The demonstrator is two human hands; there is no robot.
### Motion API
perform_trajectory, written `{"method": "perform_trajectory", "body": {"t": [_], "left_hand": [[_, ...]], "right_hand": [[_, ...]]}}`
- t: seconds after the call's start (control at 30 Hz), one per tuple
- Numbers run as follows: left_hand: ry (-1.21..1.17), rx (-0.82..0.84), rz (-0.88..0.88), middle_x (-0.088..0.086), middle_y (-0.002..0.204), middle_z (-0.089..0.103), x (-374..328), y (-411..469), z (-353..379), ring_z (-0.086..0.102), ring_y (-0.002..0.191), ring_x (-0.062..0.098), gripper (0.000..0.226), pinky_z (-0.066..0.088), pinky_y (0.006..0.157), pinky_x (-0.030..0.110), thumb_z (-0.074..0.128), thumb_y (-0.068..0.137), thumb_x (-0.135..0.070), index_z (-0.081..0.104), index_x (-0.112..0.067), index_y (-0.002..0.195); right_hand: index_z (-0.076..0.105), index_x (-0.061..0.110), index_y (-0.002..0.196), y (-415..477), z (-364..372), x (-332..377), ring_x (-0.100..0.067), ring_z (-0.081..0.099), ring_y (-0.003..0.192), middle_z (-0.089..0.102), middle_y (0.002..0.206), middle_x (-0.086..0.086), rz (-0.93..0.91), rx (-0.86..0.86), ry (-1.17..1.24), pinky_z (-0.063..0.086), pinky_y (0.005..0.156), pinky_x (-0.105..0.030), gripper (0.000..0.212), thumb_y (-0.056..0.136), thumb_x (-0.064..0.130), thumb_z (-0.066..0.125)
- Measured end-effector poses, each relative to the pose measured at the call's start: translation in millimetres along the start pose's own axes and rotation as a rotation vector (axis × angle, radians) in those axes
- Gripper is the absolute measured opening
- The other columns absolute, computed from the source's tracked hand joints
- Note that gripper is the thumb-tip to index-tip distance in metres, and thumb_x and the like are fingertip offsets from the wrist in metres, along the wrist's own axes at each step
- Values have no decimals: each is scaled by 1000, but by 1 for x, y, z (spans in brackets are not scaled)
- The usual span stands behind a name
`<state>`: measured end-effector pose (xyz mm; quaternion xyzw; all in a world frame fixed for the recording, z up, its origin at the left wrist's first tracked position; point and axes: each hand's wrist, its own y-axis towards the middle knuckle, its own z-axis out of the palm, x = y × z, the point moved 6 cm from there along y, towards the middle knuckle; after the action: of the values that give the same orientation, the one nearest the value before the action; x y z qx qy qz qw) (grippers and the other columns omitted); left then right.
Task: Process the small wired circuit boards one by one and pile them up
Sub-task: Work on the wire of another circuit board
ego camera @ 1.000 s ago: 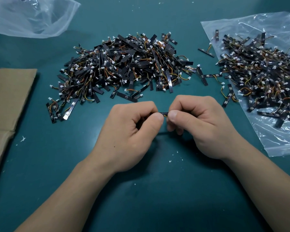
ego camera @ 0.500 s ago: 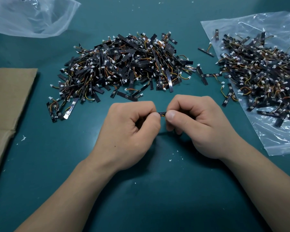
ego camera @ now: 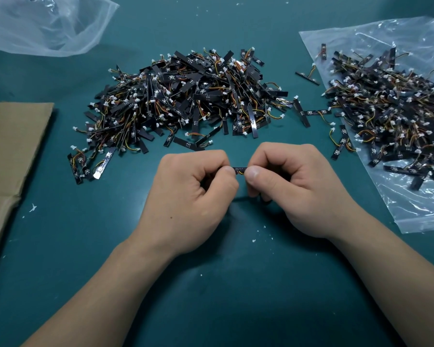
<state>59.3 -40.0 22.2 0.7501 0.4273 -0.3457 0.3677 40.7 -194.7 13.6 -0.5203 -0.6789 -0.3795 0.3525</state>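
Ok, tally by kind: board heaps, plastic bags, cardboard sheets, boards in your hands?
Board heaps: 2, centre heap and right heap
Clear plastic bags: 2, top-left bag and right bag
Cardboard sheet: 1
Held board: 1, pinched by left hand and right hand
Total: 6

I hold small black board (ego camera: 239, 169) level between left hand (ego camera: 193, 196) and right hand (ego camera: 296, 186); only short middle part shows. Big pile of boards (ego camera: 186, 101) beyond: black strips, white plugs, tangled orange-yellow wires. Second pile (ego camera: 391, 116) at right.

Two piles (ego camera: 186, 101) (ego camera: 391, 113), one held board (ego camera: 239, 169)
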Motion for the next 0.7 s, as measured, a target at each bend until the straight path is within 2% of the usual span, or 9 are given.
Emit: {"method": "perform_trajectory", "body": {"t": [0.13,0.27,0.33,0.4,0.47,0.5,0.57,0.63,0.7], "left_hand": [[12,-25,-20,5,50,44,2,0,0,41,51,20,33,32,48,31,54,89,-17,52,-8,57],[42,-22,-19,2,55,49,0,-1,1,46,55,20,28,34,51,26,56,90,-21,57,-14,63],[40,-52,-2,-7,67,58,-2,0,-2,53,63,16,16,38,58,19,57,91,-20,66,-19,78],[69,-129,4,-12,93,64,-2,2,-7,57,77,12,18,40,71,14,55,93,-17,71,-19,102],[92,-193,-25,-12,110,63,2,4,-12,58,92,8,25,41,81,14,55,93,-15,71,-19,112],[95,-206,-42,-13,114,62,5,4,-13,58,99,7,26,42,86,17,55,93,-15,72,-20,112],[129,-175,-75,-14,120,63,11,5,-10,57,115,8,26,44,99,29,55,93,-19,74,-23,111],[242,-92,-105,-21,124,62,16,5,-3,51,122,7,27,34,104,33,54,92,-27,74,-33,110],[381,-31,-101,-26,123,61,18,4,2,45,121,7,27,19,95,26,54,92,-31,73,-40,109]], "right_hand": [[60,13,69,0,-1,-1,-27,57,57,63,62,-4,-1,18,55,46,58,-46,30,90,32,50],[47,15,61,-1,-1,-4,-23,41,51,45,51,-7,-5,46,30,34,50,-40,32,87,33,48],[44,26,59,-2,-1,-3,-13,34,51,39,51,1,-29,46,40,29,50,-32,28,87,32,48],[46,26,61,-2,-6,-2,-10,32,52,37,53,0,-61,-44,108,28,51,-30,28,89,28,49],[55,15,73,-3,-17,-2,-14,34,49,42,56,-6,-89,-244,241,32,49,-30,25,97,18,49],[61,13,88,-4,-24,-3,-15,36,47,49,59,-6,-89,-347,306,33,46,-27,19,101,13,47],[59,16,123,-4,-31,-11,-16,38,43,63,70,-2,-34,-484,376,33,45,-19,25,105,12,43],[55,17,135,-2,-32,-18,-14,43,44,70,77,0,36,-505,350,37,46,-18,33,103,14,48],[61,19,129,1,-25,-18,-9,49,48,72,77,2,62,-426,216,41,52,-18,31,99,14,54]]}}
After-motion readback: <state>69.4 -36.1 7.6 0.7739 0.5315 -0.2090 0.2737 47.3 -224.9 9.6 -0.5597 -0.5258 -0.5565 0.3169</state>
